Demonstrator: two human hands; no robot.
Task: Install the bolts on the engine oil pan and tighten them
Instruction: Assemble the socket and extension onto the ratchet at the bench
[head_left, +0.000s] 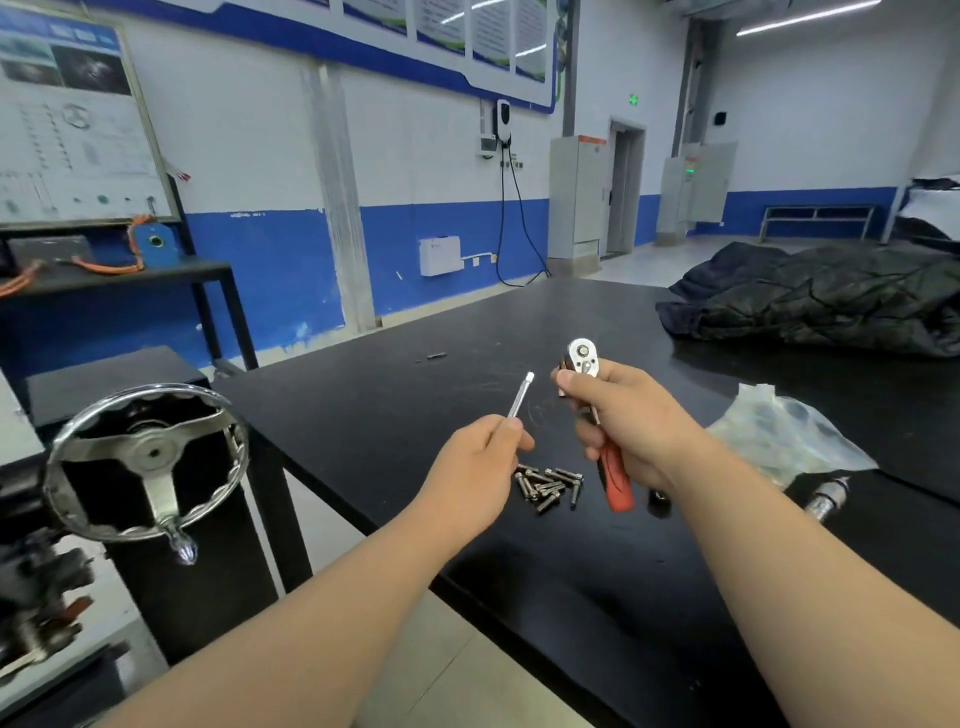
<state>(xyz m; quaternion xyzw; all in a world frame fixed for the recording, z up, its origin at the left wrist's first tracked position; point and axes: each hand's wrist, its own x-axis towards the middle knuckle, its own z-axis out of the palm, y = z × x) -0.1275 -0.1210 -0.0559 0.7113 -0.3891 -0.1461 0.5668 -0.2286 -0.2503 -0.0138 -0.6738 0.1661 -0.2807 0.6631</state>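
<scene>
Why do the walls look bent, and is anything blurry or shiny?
Head view: the wide lens bows the wall; the handwheel at the left is smeared; glare shows on the ratchet in the right hand and the rod in the left hand; the bolts look sharper.

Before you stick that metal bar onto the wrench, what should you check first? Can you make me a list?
1. Wrench held firmly: the right hand grips the wrench around its red handle. Ok.
2. Bar held: the left hand pinches the metal bar at its lower end. Ok.
3. Bar joined to the wrench: they are apart, with a gap between them. Not ok.
4. Bolts ready: a pile of bolts lies on the black table just beyond the hands. Ok.
5. Bar's tip fits the bolts: too small to see. Cannot tell.
</scene>
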